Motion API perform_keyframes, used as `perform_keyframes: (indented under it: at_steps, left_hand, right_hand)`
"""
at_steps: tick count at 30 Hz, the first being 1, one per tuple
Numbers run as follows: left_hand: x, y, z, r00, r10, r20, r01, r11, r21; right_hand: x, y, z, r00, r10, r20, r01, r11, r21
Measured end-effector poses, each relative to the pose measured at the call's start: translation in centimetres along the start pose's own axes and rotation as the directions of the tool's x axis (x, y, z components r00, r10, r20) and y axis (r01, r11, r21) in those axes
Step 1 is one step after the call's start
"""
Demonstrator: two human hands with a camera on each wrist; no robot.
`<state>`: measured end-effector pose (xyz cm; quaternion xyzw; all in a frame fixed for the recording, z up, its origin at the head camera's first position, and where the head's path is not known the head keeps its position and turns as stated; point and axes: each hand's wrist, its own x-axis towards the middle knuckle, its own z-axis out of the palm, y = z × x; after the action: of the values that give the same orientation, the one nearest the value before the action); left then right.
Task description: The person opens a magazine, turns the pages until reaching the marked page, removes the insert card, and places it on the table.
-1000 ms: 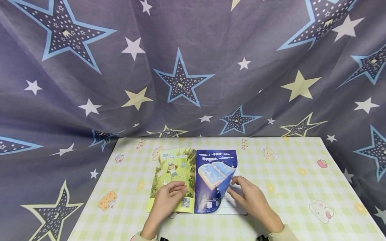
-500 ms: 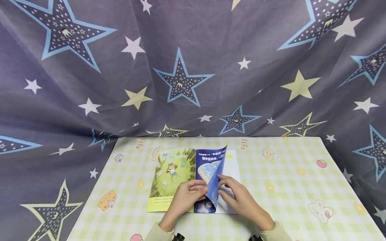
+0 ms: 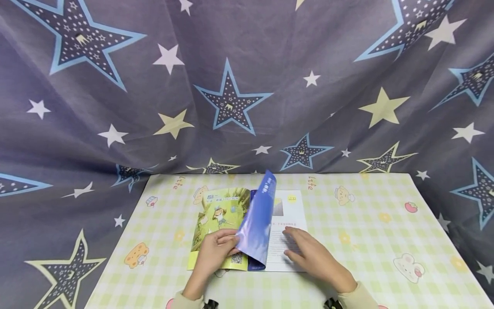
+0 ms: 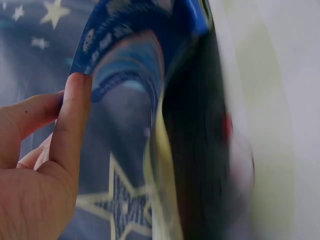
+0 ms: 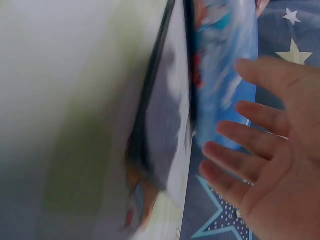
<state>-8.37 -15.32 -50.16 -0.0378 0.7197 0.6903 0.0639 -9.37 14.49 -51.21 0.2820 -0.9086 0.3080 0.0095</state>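
Observation:
An open booklet lies on the table, its left page (image 3: 216,214) green with a cartoon child, its right page (image 3: 295,253) white with print. Between them a blue leaf (image 3: 258,219) stands raised and curls leftward. My left hand (image 3: 214,251) pinches the leaf's free edge between thumb and fingers; in the left wrist view that hand (image 4: 50,145) grips the blue leaf (image 4: 130,45) at its edge. Over the white page is my right hand (image 3: 312,257), holding nothing. The right wrist view shows this hand (image 5: 270,140) with fingers spread beside the leaf (image 5: 225,75).
A light green checked cloth (image 3: 366,257) with cartoon prints covers the table. Behind the table's back edge hangs a grey-purple curtain (image 3: 254,43) with stars, which also extends down both sides.
The blue leaf has lifted and swung leftward, uncovering the white page. My left hand went right, then back left with the leaf's edge. My right hand moved left and has let go of the leaf.

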Motion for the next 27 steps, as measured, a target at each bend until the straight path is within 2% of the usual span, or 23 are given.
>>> perform_keyframes:
  at_steps: [3,6,10,16,19,22,27]
  left_hand:
    - [-0.8,0.0,-2.2,0.994,-0.017,-0.106,0.02,0.999,0.033]
    - [-1.6,0.1,-4.2,0.98,-0.051,-0.195,0.068,0.994,0.084]
    - [-2.6,0.0,-6.3,0.959,-0.086,-0.269,0.13,0.98,0.15]
    - [-3.7,-0.5,-8.4,0.923,-0.095,-0.374,0.212,0.935,0.286]
    - [-4.0,-1.0,-9.3,0.911,-0.098,-0.402,0.241,0.915,0.325]
    - [-4.2,-1.4,-9.8,0.904,-0.104,-0.415,0.258,0.906,0.334]
    - [-4.5,-1.9,-10.2,0.903,-0.116,-0.414,0.273,0.899,0.343]
  right_hand:
    - [-0.6,0.5,-0.2,0.997,0.022,0.076,-0.017,0.998,-0.059]
    - [-1.0,0.9,-0.3,0.993,0.011,0.118,0.0,0.996,-0.092]
    - [-1.1,1.2,-0.3,0.985,0.004,0.172,0.016,0.993,-0.113]
    - [-1.3,1.4,-0.1,0.969,0.032,0.246,0.0,0.992,-0.127]
    - [-1.4,1.4,-0.2,0.968,0.027,0.251,0.006,0.991,-0.13]
    - [-1.5,1.5,-0.2,0.967,0.019,0.253,0.014,0.992,-0.129]
    - [-1.6,1.5,-0.2,0.97,0.005,0.245,0.033,0.988,-0.149]
